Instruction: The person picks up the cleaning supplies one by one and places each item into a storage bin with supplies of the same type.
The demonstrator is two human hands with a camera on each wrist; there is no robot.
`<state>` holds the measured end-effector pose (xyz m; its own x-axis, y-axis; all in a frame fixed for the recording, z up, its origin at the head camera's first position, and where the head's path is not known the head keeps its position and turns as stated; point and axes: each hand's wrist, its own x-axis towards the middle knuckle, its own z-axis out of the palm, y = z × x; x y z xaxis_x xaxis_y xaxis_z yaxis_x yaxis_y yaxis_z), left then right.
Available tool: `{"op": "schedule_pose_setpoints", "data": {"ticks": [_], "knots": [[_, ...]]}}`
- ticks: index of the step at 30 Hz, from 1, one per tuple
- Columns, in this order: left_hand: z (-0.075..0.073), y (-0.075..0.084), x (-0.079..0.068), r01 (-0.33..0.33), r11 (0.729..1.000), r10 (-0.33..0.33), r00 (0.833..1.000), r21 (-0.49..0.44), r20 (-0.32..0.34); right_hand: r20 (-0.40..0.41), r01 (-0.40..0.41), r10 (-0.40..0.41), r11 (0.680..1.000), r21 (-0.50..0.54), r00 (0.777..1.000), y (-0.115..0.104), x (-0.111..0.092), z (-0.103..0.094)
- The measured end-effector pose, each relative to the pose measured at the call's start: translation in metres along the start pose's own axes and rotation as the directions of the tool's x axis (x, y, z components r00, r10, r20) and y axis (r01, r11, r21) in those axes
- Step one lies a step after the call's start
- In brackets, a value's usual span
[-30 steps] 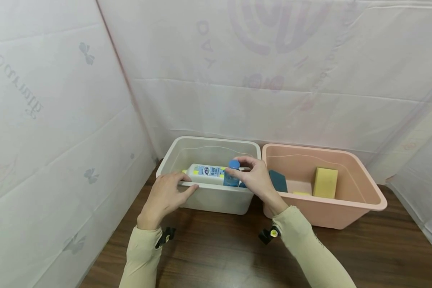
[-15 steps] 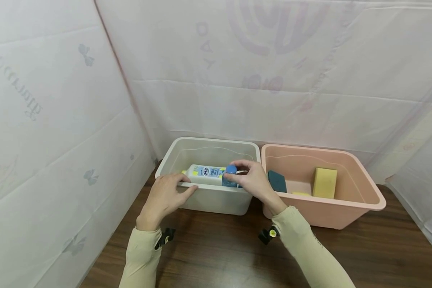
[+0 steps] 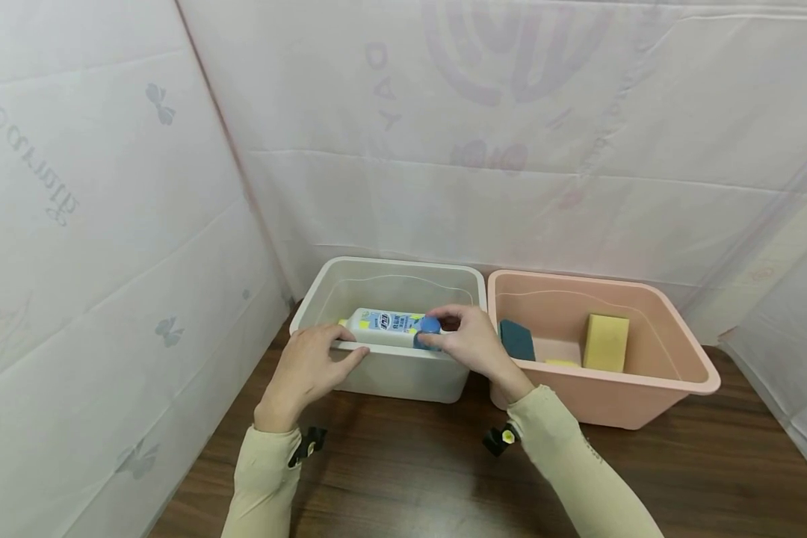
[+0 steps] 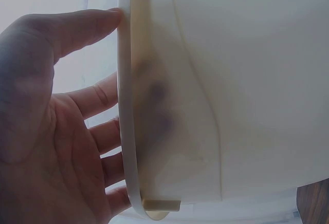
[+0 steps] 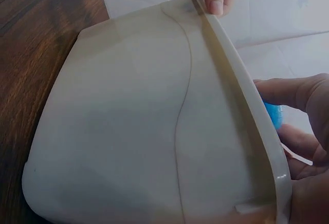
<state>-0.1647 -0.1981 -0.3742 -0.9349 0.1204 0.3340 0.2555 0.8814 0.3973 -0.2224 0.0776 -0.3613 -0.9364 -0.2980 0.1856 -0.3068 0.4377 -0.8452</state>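
In the head view, my right hand (image 3: 474,340) pinches a small clear-blue bottle by its blue cap (image 3: 430,325). The bottle's lower part is hidden behind the front wall of the white plastic bin (image 3: 397,377). Only a bit of the blue cap (image 5: 274,115) shows past the rim in the right wrist view. A white bottle (image 3: 379,323) with a blue and yellow label lies on its side in the same bin. My left hand (image 3: 309,368) grips the bin's front rim at the left, thumb outside; its fingers (image 4: 97,98) reach inside behind the wall.
To the right stands a pink bin (image 3: 588,396). Inside it are a yellow block (image 3: 607,342), a dark teal piece (image 3: 516,341) and a flat yellow piece (image 3: 562,363). Both bins sit on a brown wooden table (image 3: 403,463), with white sheeting (image 3: 390,202) behind and at the sides.
My right hand has lowered the blue-capped bottle further into the white bin and slightly leftward. The left hand has stayed at the rim.
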Motion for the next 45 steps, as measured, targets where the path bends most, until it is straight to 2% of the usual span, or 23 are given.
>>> {"op": "schedule_pose_setpoints", "data": {"ticks": [12,24,34,45], "knots": [[-0.0003,-0.0027,-0.0014,-0.006,1.0,0.006,1.0,0.006,-0.004,0.026,0.052,-0.05,0.992,-0.111,0.998,-0.0018,-0.002,0.0049],[-0.0028,-0.0036,-0.0014,-0.011,1.0,0.011,1.0,0.01,-0.009,0.023,0.04,-0.037,0.988,-0.15,0.999,-0.0051,-0.0016,0.0064],[-0.0024,-0.003,-0.0018,-0.004,1.0,0.004,1.0,0.005,0.0,0.081,0.034,-0.02,0.984,-0.177,0.997,-0.0026,0.0004,0.0075],[-0.0017,-0.0027,-0.0008,-0.001,1.0,0.001,1.0,0.008,0.0,0.048,0.057,-0.05,0.982,-0.181,0.998,-0.0006,-0.0019,0.0076]]}}
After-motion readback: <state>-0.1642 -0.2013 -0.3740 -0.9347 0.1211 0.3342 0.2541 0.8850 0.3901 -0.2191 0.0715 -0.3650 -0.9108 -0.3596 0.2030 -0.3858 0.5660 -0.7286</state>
